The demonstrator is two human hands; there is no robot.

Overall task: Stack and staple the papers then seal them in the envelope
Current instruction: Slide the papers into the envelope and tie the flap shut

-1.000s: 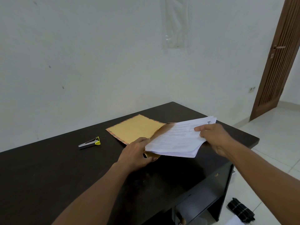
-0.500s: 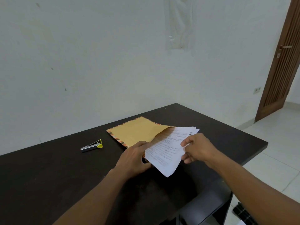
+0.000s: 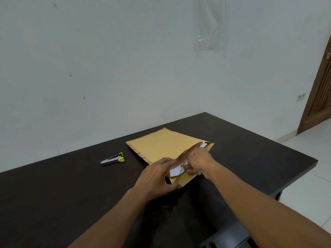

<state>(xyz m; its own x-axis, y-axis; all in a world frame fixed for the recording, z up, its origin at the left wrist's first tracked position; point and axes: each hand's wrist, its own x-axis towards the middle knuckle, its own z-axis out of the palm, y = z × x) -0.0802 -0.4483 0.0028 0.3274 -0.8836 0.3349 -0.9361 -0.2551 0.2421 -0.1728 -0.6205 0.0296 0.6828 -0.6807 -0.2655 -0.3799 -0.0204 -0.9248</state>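
A tan envelope (image 3: 161, 145) with a striped edge lies flat on the dark table (image 3: 53, 194). The white papers (image 3: 176, 170) are almost wholly inside it; only a near corner and a small far corner show at the mouth. My left hand (image 3: 157, 178) grips the envelope's near corner and holds its mouth apart. My right hand (image 3: 198, 161) sits at the mouth, fingers closed on the papers' trailing edge.
A silver stapler (image 3: 112, 159) with yellow-green trim lies on the table left of the envelope. The table's right edge (image 3: 295, 178) drops to a white tiled floor. A wooden door (image 3: 320, 90) stands at far right.
My right hand has pushed the papers leftward into the envelope, from mostly outside to nearly all inside. My left hand kept hold of the envelope's mouth.
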